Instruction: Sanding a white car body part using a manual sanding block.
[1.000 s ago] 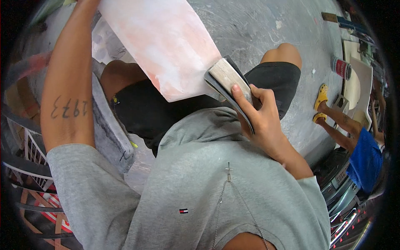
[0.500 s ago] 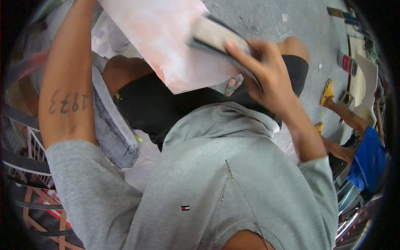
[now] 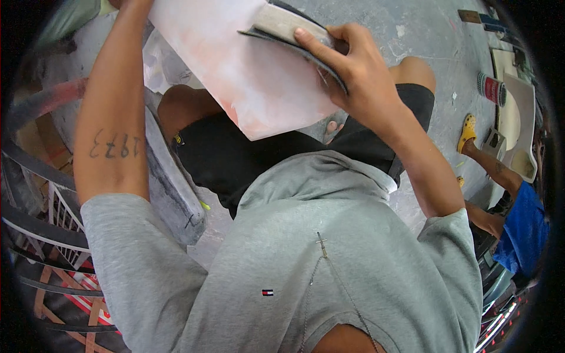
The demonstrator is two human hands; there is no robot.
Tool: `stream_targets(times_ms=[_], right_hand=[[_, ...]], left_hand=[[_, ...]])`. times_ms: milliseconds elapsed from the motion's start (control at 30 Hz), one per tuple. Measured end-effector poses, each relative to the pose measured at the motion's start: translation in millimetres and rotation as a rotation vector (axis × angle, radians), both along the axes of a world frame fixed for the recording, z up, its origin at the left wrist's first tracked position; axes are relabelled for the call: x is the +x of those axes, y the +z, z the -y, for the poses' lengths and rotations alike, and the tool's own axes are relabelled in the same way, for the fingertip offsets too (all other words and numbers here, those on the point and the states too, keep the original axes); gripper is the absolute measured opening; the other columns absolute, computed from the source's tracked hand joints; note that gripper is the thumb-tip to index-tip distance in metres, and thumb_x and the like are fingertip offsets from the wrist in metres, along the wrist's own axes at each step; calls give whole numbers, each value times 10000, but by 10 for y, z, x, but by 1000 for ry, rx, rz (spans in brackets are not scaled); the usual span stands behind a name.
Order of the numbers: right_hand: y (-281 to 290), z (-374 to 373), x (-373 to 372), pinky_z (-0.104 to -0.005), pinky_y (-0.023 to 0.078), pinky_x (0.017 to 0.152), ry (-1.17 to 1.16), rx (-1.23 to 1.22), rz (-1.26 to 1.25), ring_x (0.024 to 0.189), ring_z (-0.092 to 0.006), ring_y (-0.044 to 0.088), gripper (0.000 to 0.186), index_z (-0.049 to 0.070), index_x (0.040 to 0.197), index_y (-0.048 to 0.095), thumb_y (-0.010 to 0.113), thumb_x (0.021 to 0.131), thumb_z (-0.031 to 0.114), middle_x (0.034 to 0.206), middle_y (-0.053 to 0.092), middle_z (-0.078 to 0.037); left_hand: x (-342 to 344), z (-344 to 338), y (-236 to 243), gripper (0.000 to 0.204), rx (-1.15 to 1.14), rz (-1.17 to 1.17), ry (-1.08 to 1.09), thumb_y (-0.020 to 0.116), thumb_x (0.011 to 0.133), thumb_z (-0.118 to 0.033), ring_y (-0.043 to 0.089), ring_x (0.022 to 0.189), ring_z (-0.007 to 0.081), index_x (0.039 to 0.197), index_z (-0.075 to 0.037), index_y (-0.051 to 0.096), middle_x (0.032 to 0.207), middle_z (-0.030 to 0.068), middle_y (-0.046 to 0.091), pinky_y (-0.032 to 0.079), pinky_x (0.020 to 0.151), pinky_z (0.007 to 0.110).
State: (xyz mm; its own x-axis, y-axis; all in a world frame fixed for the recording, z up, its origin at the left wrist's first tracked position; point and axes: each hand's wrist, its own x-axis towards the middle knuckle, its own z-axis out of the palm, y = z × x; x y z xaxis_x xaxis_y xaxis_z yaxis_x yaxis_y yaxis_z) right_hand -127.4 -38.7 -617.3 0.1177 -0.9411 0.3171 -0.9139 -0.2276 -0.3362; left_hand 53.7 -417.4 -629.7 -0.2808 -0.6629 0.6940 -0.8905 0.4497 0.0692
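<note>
My right hand [image 3: 366,73] is closed around a pale sanding block [image 3: 285,22] with a dark sheet of sandpaper [image 3: 306,54] curled along its lower edge. The block rests against, or hovers just over, a large smooth panel [image 3: 218,65] with white and pinkish-orange patches. That panel lies tilted over my lap, its pointed near corner between my thighs. My left forearm stretches up along the panel's left side. Only a sliver of my left hand [image 3: 122,3] shows at the top edge; its fingers are hidden.
A long grey, dusty part [image 3: 173,182] lies by my left leg. Black curved bars [image 3: 41,170] and a white grille fill the far left. At right, a person in blue [image 3: 524,226] with yellow clogs [image 3: 468,132] is near a red-and-dark can [image 3: 491,89] and pale panels [image 3: 519,112].
My right hand and the sanding block have moved up and to the left over the panel. The whole view has shifted slightly, with my left forearm lying further right.
</note>
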Motion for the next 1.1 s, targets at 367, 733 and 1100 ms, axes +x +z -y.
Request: stream_targets(times_ms=[367, 733, 1100], right_hand=[[-8, -35, 211, -438, 479, 881, -47, 75, 32, 995, -363, 553, 919, 217, 1479, 560, 831, 630, -7, 1086, 564, -183], [53, 203, 184, -451, 482, 830, -45, 26, 48, 961, -356, 570, 802, 208, 1423, 607, 806, 674, 1, 1071, 561, -164], [137, 201, 207, -449, 499, 817, 23, 77, 101, 931, -355, 600, 781, 196, 1431, 598, 756, 697, -19, 1059, 584, -169]], left_hand=[[9, -88, 28, 515, 34, 64, 22, 555, 1003, -504, 508, 1331, 389, 1399, -177, 603, 1394, 185, 593, 358, 1133, 531], [2, -72, 35, 523, 49, 92, 65, 555, 1003, -502, 511, 1343, 379, 1388, -153, 615, 1406, 190, 596, 353, 1137, 535], [-10, -66, 41, 490, 71, 89, 48, 553, 997, -497, 542, 1287, 383, 1334, -151, 638, 1315, 202, 636, 387, 1084, 544]])
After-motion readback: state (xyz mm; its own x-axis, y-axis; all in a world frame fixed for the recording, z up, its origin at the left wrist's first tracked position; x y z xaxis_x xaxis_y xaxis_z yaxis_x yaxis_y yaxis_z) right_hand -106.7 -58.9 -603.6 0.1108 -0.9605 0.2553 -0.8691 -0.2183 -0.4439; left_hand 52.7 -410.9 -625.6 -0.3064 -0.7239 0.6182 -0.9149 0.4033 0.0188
